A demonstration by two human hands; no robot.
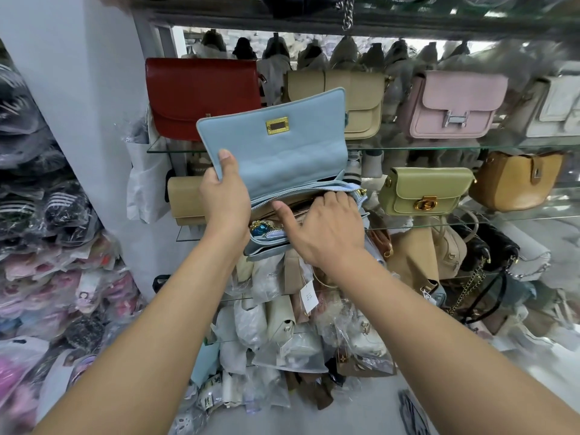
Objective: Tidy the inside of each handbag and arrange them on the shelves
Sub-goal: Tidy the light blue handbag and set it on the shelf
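Light-blue quilted leather flap handbag point(282, 152) is held up in front of the glass shelves point(439, 148), not on any shelf. Its flap is lifted upright, showing the inner side with a gold rectangular clasp plate point(277, 125).

Left hand point(224, 196) grips the flap's left edge, thumb on the inner face and fingers wrapped behind.

Right hand point(326, 227) has its fingers dipped into the open top compartment with the thumb out to the side. The fingertips are hidden inside, so I can't tell if they hold anything.

The zip pocket along the bag's near side is part open, with something blue and gold showing at its left end.

Upper shelf, left to right: dark red glossy flap bag point(201, 95), beige flap bag point(361, 102), pink bag with a silver H clasp point(452, 105).

Next shelf down: olive-green small bag with a gold turn-lock point(423, 191), then a tan saddle-shaped bag point(514, 180).

Below the held bag is a heap of plastic-wrapped bags point(282, 324).
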